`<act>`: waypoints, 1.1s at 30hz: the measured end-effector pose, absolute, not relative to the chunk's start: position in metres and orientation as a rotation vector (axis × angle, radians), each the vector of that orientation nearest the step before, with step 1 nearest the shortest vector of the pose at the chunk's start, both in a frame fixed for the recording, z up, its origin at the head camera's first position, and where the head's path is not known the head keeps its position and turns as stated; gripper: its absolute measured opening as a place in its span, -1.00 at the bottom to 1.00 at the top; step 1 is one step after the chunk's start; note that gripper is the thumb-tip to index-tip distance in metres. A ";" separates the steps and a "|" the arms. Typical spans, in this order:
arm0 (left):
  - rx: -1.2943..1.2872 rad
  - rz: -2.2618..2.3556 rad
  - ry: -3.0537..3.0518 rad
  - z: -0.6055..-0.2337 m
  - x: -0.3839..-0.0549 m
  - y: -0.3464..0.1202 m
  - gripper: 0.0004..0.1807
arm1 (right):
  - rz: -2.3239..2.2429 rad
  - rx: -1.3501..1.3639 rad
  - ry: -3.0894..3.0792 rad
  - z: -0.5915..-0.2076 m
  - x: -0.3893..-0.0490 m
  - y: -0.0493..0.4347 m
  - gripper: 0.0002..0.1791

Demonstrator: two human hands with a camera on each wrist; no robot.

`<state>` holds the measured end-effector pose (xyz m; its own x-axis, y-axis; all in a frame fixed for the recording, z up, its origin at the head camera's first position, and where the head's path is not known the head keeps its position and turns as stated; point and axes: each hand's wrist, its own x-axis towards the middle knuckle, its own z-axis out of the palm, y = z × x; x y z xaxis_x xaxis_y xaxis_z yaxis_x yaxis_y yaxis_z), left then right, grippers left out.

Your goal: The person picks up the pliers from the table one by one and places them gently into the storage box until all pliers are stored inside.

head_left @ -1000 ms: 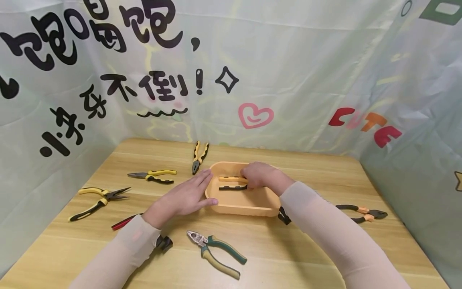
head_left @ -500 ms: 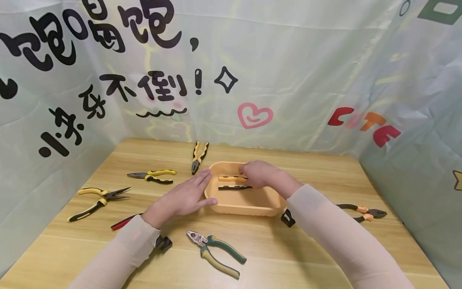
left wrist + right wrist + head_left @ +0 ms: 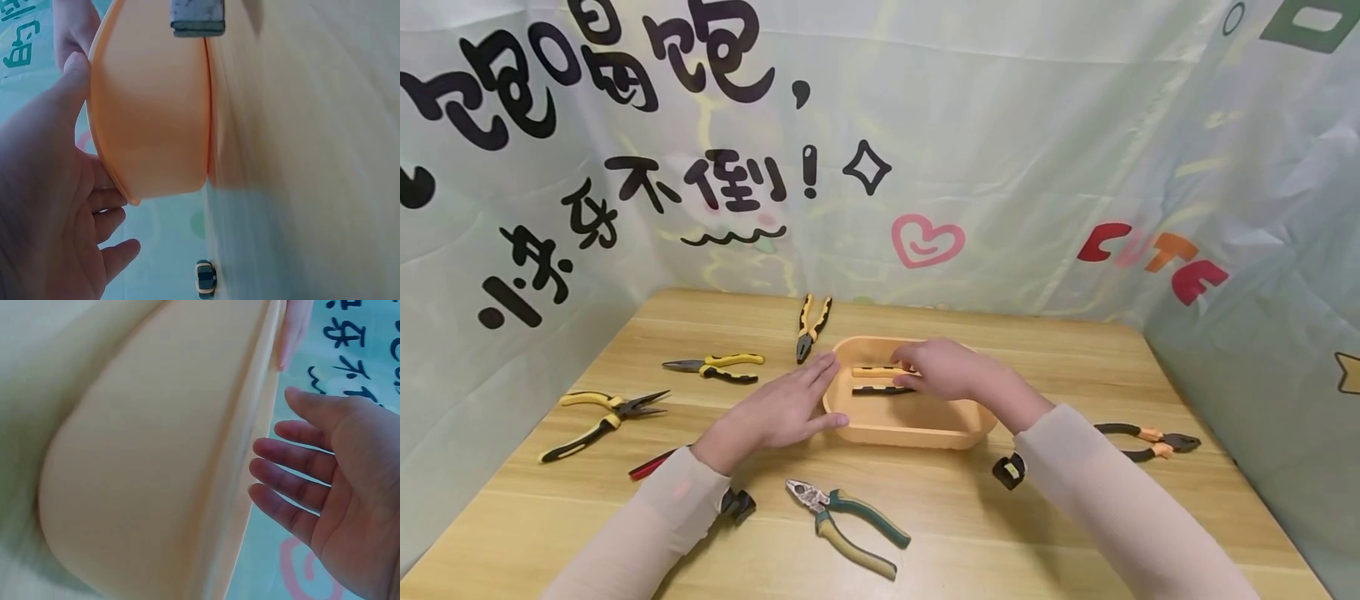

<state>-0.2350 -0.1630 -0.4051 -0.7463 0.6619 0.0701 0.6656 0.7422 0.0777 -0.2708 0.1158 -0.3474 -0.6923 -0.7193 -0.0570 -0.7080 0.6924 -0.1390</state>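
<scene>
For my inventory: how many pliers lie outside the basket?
5 clearly visible: green pliers nearest, open yellow pliers leftmost, narrow yellow pliers beyond, orange pliers farthest back, black-handled pliers rightmost. A red handle, partly hidden by the left sleeve, may be another.

the right grip [image 3: 949, 369] hides the head of pliers [image 3: 878, 372] in the tray [image 3: 902, 437].

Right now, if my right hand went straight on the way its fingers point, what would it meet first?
Most likely the pliers handles lying in the orange tray, though how far your right hand is above them is unclear.
</scene>
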 end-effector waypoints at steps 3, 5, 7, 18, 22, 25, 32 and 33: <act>-1.112 -0.106 -2.884 -0.405 -0.236 -0.164 0.06 | -0.209 -1.267 2.791 -0.349 -0.262 0.116 -0.56; -1.111 -0.078 -2.880 -0.405 -0.237 -0.166 0.05 | -0.219 -1.312 2.794 -0.351 -0.256 0.116 -0.56; -1.109 -0.076 -2.882 -0.406 -0.238 -0.166 0.04 | -0.227 -1.344 2.797 -0.352 -0.251 0.116 -0.57; -1.113 -0.083 -2.862 -0.409 -0.239 -0.167 0.05 | -0.349 -1.366 2.866 -0.356 -0.224 0.122 -0.56; -1.104 -0.077 -2.865 -0.409 -0.240 -0.166 0.06 | -0.356 -1.391 2.896 -0.358 -0.214 0.123 -0.53; -1.094 -0.078 -2.873 -0.410 -0.240 -0.166 0.07 | -0.365 -1.406 2.915 -0.361 -0.207 0.123 -0.53; -1.102 -0.073 -2.885 -0.409 -0.238 -0.165 0.07 | -0.486 -1.436 2.909 -0.369 -0.192 0.129 -0.53; -1.100 -0.074 -2.886 -0.409 -0.238 -0.166 0.07 | -0.496 -1.444 2.912 -0.370 -0.191 0.130 -0.53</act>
<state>-0.2377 -0.1655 -0.4091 -0.7452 0.6636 0.0660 0.6661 0.7454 0.0263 -0.1912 0.1296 -0.3703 -0.6057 -0.7518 0.2609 -0.7957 0.5709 -0.2021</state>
